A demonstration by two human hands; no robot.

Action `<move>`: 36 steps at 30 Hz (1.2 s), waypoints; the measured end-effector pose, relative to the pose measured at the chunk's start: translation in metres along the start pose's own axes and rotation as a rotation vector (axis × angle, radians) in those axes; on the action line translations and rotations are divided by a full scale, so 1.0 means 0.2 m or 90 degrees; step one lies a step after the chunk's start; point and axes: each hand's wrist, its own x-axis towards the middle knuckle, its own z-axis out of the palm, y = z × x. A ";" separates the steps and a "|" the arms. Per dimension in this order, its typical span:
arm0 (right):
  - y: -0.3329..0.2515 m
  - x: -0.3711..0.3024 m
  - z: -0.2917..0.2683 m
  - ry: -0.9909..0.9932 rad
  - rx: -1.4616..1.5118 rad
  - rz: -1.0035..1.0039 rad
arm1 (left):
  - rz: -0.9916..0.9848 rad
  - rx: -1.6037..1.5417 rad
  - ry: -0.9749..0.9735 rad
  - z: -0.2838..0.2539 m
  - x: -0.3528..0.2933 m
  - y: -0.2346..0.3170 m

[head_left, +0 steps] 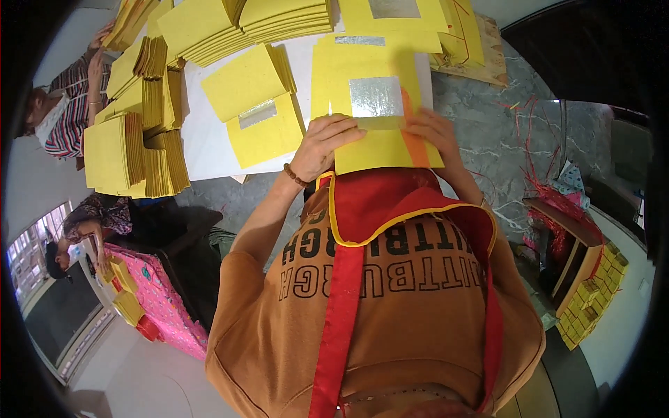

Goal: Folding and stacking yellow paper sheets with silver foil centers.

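Note:
In front of me lies a yellow paper sheet (380,152) with a square of silver foil and an orange band towards its right side. Its near part is folded up, with the crease running just below the foil. My left hand (329,144) grips the left edge, fingers curled together over the fold. At the right edge, my right hand (433,134) holds the same sheet, fingers over the orange band and thumb hidden. More yellow foil-marked sheets (362,59) lie beneath and beyond it. To the left rests a folded yellow sheet (251,97) with a foil strip.
Thick stacks of folded yellow paper (129,150) line the table's left side and far edge (251,21). One person (70,104) sits at the far left; another (94,223) works at a pink-covered table (157,285). Red strings (550,181) hang over a wooden stand at right.

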 end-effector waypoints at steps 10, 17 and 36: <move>0.04 0.03 0.02 -0.142 0.112 0.076 | -0.060 0.050 0.003 -0.02 0.04 0.02; 0.02 0.12 0.06 -0.092 0.160 0.346 | -0.349 0.052 -0.008 0.00 0.17 0.04; 0.03 0.18 0.13 0.073 0.422 0.480 | -0.560 -0.094 -0.009 0.03 0.24 -0.07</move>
